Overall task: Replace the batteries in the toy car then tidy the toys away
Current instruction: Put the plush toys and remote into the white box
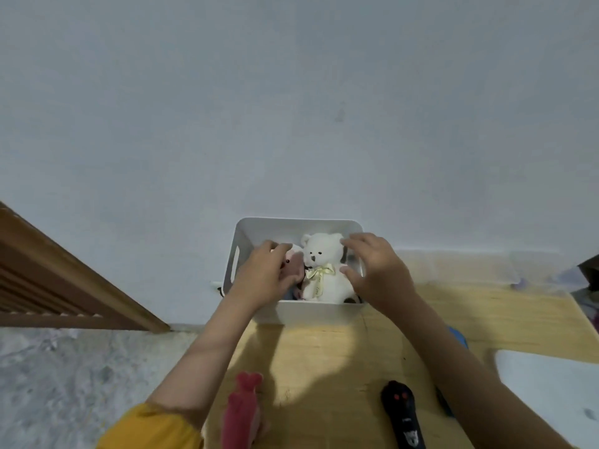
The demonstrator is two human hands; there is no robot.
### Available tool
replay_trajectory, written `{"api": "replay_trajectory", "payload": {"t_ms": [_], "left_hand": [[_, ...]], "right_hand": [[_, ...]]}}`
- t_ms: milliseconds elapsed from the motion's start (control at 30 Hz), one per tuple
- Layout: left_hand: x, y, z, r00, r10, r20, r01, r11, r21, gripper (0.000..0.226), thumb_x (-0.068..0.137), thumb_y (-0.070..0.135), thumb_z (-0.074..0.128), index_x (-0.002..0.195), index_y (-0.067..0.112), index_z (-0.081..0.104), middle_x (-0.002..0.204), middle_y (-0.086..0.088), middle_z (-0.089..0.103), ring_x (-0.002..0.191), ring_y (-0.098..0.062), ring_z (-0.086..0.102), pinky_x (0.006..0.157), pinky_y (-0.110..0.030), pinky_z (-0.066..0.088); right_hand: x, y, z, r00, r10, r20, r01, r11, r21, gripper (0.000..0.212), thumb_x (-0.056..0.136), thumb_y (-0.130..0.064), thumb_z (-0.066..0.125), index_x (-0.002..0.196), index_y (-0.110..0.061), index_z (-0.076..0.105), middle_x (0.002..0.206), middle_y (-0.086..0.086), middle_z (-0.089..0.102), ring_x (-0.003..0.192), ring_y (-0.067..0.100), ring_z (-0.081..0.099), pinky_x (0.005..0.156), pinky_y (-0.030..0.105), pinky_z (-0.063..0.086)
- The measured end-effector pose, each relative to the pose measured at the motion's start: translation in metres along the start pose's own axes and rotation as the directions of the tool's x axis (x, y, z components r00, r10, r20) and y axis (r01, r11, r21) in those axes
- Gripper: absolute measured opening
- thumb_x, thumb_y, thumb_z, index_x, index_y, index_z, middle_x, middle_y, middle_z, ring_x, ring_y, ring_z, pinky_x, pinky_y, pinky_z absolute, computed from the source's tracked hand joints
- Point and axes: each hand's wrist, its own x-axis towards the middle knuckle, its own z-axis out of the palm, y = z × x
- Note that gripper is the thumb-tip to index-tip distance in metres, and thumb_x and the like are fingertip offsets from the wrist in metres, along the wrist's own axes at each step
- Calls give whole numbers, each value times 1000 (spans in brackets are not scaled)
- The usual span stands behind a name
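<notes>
Seating toys in the bin (246,233): left hand (264,275) grips the pink plush (295,262); right hand (376,270), fingers spread, steadies the bear (324,264). Press both down evenly.

Dim, soft focus; arm shadows on table (324,358); wide-angle edge distortion.

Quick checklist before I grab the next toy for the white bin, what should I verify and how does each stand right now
1. White teddy bear inside the white bin: ok.
2. Pink plush settled in the bin: not ok, left hand grips it.
3. Right hand free: ok, fingers spread beside the bear, holding nothing.
4. Red plush toy put away: not ok, it lies on the wooden table.
5. Black remote put away: not ok, on the table.
6. Toy car batteries replaced: cannot tell, no car clearly visible.
</notes>
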Motion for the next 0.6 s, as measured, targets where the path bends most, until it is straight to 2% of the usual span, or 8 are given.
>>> {"api": "replay_trajectory", "payload": {"t_ms": [133, 200, 233, 300, 333, 400, 500, 600], "left_hand": [[-77, 18, 8, 932, 32, -362, -111, 973, -200, 45, 83, 28, 68, 124, 14, 57, 124, -6, 51, 119, -18, 47, 91, -29, 45], [-113, 23, 24, 905, -26, -425, -77, 972, -222, 44, 84, 23, 67, 125, 11, 56, 122, -7, 50, 118, -18, 48, 96, -30, 43], [-128, 24, 33, 910, -95, -403, -6, 971, -240, 46, 84, 21, 67, 127, 11, 54, 122, -7, 49, 117, -18, 48, 97, -31, 44], [-153, 26, 49, 922, -301, -244, 236, 935, -263, 59, 85, 22, 64, 138, 12, 40, 129, -7, 44, 121, -21, 42, 96, -34, 44], [-161, 26, 56, 895, -427, -128, 388, 887, -248, 66, 87, 23, 61, 144, 12, 30, 133, -9, 40, 124, -24, 39, 95, -36, 43], [-174, 25, 65, 782, -621, 51, 622, 775, -111, 68, 89, 26, 55, 145, 12, 21, 135, -14, 36, 124, -31, 37, 93, -40, 44], [-187, 21, 71, 713, -679, 173, 676, 732, 89, 51, 88, 34, 57, 129, 16, 33, 125, -13, 40, 114, -33, 45, 86, -38, 46], [-194, 19, 75, 722, -661, 206, 647, 750, 138, 52, 85, 36, 61, 127, 16, 37, 118, -12, 45, 107, -33, 51, 78, -36, 46]], "right_hand": [[-65, -4, -21, 989, 135, -60, -129, 988, 86, 34, 76, -14, 74, 108, -11, 64, 104, 5, 65, 96, 20, 58, 80, 26, 46], [-102, -2, -17, 981, 188, -36, -184, 978, 103, 32, 76, -14, 74, 107, -12, 64, 101, 4, 63, 92, 19, 59, 75, 26, 48], [-120, -1, -12, 971, 239, 24, -241, 966, 96, 34, 78, -17, 72, 110, -13, 63, 103, 3, 62, 93, 19, 59, 74, 26, 47], [-153, 2, -2, 905, 378, 195, -389, 921, 22, 44, 83, -27, 66, 124, -20, 54, 117, 2, 55, 99, 18, 57, 77, 27, 48], [-167, 3, 2, 853, 443, 276, -451, 892, -38, 50, 85, -31, 62, 132, -24, 47, 123, 2, 50, 102, 17, 56, 79, 28, 49], [-188, 6, 11, 756, 531, 382, -513, 844, -157, 62, 87, -33, 58, 142, -29, 30, 130, 5, 44, 107, 19, 53, 81, 31, 51], [-208, 7, 26, 634, 617, 466, -538, 785, -308, 75, 86, -36, 56, 147, -33, 11, 132, 12, 39, 111, 26, 50, 84, 33, 49], [-218, 6, 36, 587, 665, 461, -572, 744, -346, 74, 85, -32, 55, 147, -32, 14, 132, 13, 35, 108, 28, 49, 84, 33, 48]]}}
